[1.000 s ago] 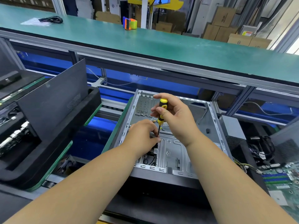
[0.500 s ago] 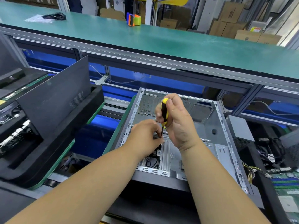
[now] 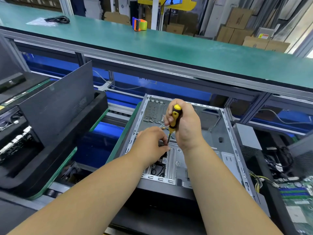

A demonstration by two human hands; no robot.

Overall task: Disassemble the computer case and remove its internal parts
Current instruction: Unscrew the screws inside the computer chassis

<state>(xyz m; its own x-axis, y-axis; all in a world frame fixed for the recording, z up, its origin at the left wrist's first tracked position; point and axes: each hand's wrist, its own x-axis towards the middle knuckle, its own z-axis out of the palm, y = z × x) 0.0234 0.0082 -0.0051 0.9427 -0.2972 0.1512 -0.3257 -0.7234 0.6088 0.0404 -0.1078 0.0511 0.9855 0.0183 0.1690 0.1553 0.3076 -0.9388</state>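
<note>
The computer case (image 3: 199,150) is lying open on its side directly under our two hands, with its bare metal floor facing up to us. We are gripping a yellow and black screwdriver (image 3: 175,118) in our right hand (image 3: 186,128); the fingers are curling round the handle, and the shaft is pointing down and a little to the left, into the case. Our left hand (image 3: 150,141) is sitting just beside the right hand, lower and to its left. Its fingers are curling and its fingertips (image 3: 166,148) are pinching something small and dark near the tip of the shaft, but we cannot tell what this piece is. Below the left hand, a black cable (image 3: 156,170) is lying in an opening of the case floor.

To the left of the left hand, a dark side panel (image 3: 55,106) is leaning in a black tray (image 3: 50,160). To the right of the right hand, a green circuit board (image 3: 298,194) and loose wires (image 3: 259,180) are lying. Far beyond both hands, a green counter (image 3: 169,48) is carrying an orange tape dispenser (image 3: 139,24) and a coiled black cord (image 3: 58,19).
</note>
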